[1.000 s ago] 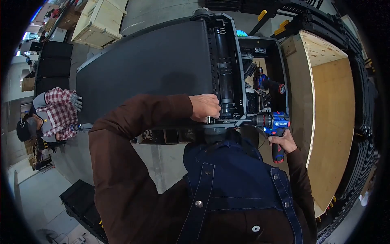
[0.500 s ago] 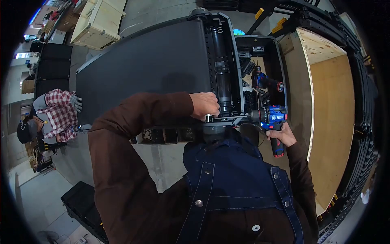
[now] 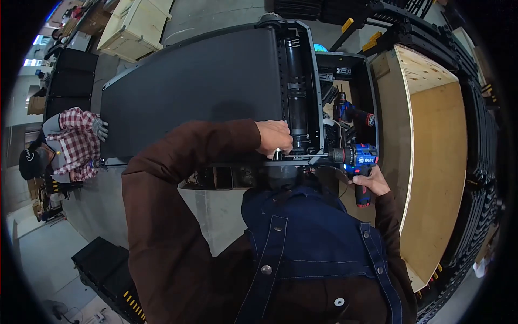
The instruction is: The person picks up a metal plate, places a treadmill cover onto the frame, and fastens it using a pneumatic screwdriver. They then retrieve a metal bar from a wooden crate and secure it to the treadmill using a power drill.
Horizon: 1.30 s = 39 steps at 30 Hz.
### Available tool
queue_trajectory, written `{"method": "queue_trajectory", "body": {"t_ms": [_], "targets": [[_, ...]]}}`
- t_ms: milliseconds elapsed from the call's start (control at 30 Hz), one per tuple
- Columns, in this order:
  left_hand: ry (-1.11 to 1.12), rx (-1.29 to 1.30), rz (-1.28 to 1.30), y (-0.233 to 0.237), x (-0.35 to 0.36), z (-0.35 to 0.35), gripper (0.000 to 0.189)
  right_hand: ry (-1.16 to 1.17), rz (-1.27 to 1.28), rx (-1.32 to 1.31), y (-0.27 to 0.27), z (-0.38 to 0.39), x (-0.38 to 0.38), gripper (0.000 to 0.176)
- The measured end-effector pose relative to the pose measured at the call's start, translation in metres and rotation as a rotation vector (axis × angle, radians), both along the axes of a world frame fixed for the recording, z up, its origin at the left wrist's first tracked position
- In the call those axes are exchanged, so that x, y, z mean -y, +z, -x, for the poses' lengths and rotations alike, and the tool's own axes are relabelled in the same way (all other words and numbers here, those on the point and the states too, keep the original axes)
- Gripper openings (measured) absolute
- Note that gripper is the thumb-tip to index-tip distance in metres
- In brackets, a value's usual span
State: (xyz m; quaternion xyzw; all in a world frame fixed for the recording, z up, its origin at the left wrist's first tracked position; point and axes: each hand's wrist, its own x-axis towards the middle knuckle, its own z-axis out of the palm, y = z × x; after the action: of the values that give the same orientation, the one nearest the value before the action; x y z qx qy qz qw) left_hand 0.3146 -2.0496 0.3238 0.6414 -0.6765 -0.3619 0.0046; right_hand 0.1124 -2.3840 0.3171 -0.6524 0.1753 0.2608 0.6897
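My right hand (image 3: 374,181) grips the handle of a blue and black cordless drill (image 3: 362,155). A long thin bit runs left from its chuck, along the near corner of the conveyor's metal frame (image 3: 317,97). My left hand (image 3: 274,137) is closed at that frame, near the belt's end, and what its fingers hold is hidden. Just below those fingers shows a small black and silver fitting (image 3: 278,155), close to the line of the bit. Beside the hand stretches the dark conveyor belt (image 3: 194,81), with a black roller (image 3: 296,110) at its end.
A black tray (image 3: 372,81) beyond the frame holds a second cordless drill (image 3: 342,108) and loose parts. An open plywood crate (image 3: 407,135) stands at the right. At the belt's far left, a person in a checked shirt (image 3: 75,140) rests a gloved hand by its edge.
The drill and my right hand have shifted slightly left, toward my left hand. My left hand stays at the frame. The whole view has moved a little.
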Motion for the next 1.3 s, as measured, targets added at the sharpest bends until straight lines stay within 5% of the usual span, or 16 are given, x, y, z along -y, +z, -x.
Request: {"method": "queue_trajectory", "body": {"t_ms": [67,200,267,300,367,533,733,800,833,900,1000,1100,1167,1233,1300], "targets": [[0.025,-0.029,0.069,0.001,-0.008,0.0,0.032,-0.086,0.033,0.063,-0.007,0.011,0.009,0.064],[0.004,-0.028,0.226,-0.004,-0.008,-0.001,0.033,-0.377,-0.024,0.041,0.001,0.054,0.053,0.056],[0.023,-0.056,0.227,-0.009,-0.008,-0.001,0.031,-0.469,0.156,-0.041,0.002,0.065,0.066,0.044],[0.031,-0.077,0.24,-0.009,-0.008,-0.002,0.03,-0.455,0.472,-0.028,-0.006,0.063,0.068,0.037],[0.074,-0.115,0.273,-0.009,-0.01,0.0,0.029,-0.433,0.705,0.099,-0.056,0.057,0.076,0.04],[0.115,-0.024,0.164,0.011,-0.015,0.015,0.037,-0.433,0.93,0.151,-0.136,0.012,0.068,0.045],[0.524,0.157,0.343,0.04,-0.023,0.069,0.041,-0.394,1.067,0.105,-0.115,-0.01,0.073,0.047],[0.973,0.005,0.404,0.052,-0.02,0.095,0.036,-0.431,1.128,0.177,-0.105,-0.007,0.078,0.047],[0.981,0.006,0.397,0.051,-0.02,0.11,0.036,-0.421,1.122,0.176,-0.091,-0.017,0.075,0.047],[1.536,-0.557,0.288,0.043,-0.021,0.147,0.037,-0.282,1.377,0.535,-0.06,-0.044,0.06,0.048],[1.697,-0.824,0.218,-0.001,-0.028,0.202,0.029,0.059,1.344,0.703,-0.077,-0.113,0.058,0.046],[1.927,-0.847,0.114,-0.041,-0.034,0.256,0.031,0.62,1.697,0.63,-0.173,-0.182,0.071,0.045],[2.105,-0.81,0.123,-0.075,-0.047,0.298,0.028,1.005,1.668,0.414,-0.231,-0.211,0.091,0.048],[2.196,-0.594,0.164,-0.105,-0.058,0.323,0.026,1.089,1.59,0.106,-0.219,-0.224,0.072,0.053],[2.299,-0.556,0.171,-0.147,-0.084,0.335,0.028,1.033,1.728,0.246,-0.283,-0.221,0.09,0.07]]}}
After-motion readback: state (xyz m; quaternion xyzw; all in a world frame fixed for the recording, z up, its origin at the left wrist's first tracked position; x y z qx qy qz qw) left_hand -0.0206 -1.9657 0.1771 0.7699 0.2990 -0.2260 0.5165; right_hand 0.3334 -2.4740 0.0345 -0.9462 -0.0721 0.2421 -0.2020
